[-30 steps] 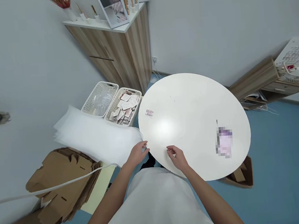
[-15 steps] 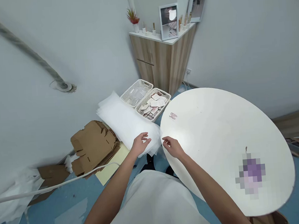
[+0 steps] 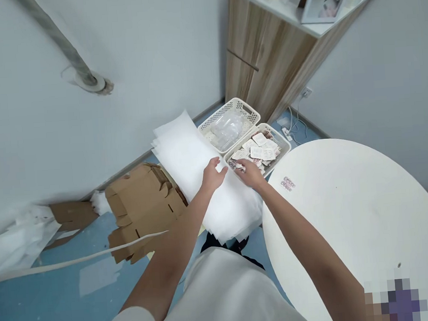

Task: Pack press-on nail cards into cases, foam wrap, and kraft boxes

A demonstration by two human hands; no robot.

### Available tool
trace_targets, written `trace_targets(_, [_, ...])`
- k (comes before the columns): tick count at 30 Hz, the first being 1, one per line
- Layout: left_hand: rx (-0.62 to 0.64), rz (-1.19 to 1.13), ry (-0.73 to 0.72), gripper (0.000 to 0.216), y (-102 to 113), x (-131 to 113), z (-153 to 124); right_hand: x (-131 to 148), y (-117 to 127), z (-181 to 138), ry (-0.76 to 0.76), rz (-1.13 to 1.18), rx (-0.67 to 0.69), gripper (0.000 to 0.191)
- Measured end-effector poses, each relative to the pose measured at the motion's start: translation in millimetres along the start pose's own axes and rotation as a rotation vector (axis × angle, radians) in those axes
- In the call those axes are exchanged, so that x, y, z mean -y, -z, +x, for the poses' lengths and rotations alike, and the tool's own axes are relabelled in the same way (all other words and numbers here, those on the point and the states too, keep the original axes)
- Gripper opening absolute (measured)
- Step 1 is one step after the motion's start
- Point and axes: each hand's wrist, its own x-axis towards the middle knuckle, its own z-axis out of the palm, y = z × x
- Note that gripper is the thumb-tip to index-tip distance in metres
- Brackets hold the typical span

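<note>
My left hand [image 3: 214, 175] hovers over a stack of thin white sheets [image 3: 183, 148], thumb and fingers apart, holding nothing. Beside it, my right hand [image 3: 250, 174] reaches to the near edge of a white basket [image 3: 286, 144] filled with small printed cards [image 3: 260, 153]. Its fingers are loosely curved and apart, with nothing visible in them; whether they touch the cards I cannot tell. Another white basket [image 3: 204, 126] stands behind, holding clear plastic pieces [image 3: 228, 128].
A round white table [image 3: 351, 204] fills the right, bearing a small pinkish sticker-like piece [image 3: 287, 184] and a blurred-out purple thing [image 3: 405, 306]. Flattened brown cardboard boxes [image 3: 143, 200] lie at left, crossed by a white cable [image 3: 95, 257]. A wooden cabinet [image 3: 264, 43] stands behind the baskets.
Both my hands have moved forward, from beside the table edge to over the sheets and the card basket. My view has turned left and come nearer the baskets.
</note>
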Motion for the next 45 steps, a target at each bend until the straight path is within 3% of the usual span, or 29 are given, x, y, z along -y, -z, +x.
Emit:
trace_targets(6, [-0.011,0.327,-0.030,0.042,10.4,7.3,87.7,2.9,-19.0,85.4,0.012,-0.190,0.019,0.046])
trace_targets(11, [-0.001,0.573,-0.067,0.034,9.4,9.8,124.4,9.0,-29.4,132.5,-0.077,-0.346,0.060,0.052])
trace_targets(16, [0.087,0.664,-0.141,0.033,5.6,12.4,139.8,12.8,-38.0,159.2,-0.083,-0.440,0.117,0.048])
trace_targets(21, [0.167,0.669,-0.139,0.031,0.6,15.4,146.5,16.4,-42.5,166.6,-0.047,-0.481,0.141,0.040])
trace_targets(29, [0.093,0.630,-0.034,0.034,-4.5,4.1,136.4,18.5,-33.5,167.4,0.068,-0.268,0.034,0.029])
trace_targets(33, [-0.054,0.479,-0.066,0.033,3.9,-1.5,121.2,31.8,-16.0,154.4,0.135,-0.169,-0.063,0.026])
trace_targets(36, [-0.082,0.201,-0.144,0.027,9.1,-4.9,106.6,39.3,5.5,129.1,0.132,-0.090,-0.181,0.031])
trace_targets(38, [-0.003,-0.054,-0.201,0.025,7.0,-10.3,92.0,38.3,20.8,102.9,0.081,-0.021,-0.271,0.033])
trace_targets(41, [0.186,-0.419,-0.176,0.029,-6.2,-26.8,57.0,27.8,42.2,49.8,-0.030,0.160,-0.347,0.032])
trace_targets(45, [0.479,-0.643,-0.107,0.043,-35.5,-57.5,-13.9,6.3,67.6,-43.6,-0.243,0.545,-0.446,0.029])
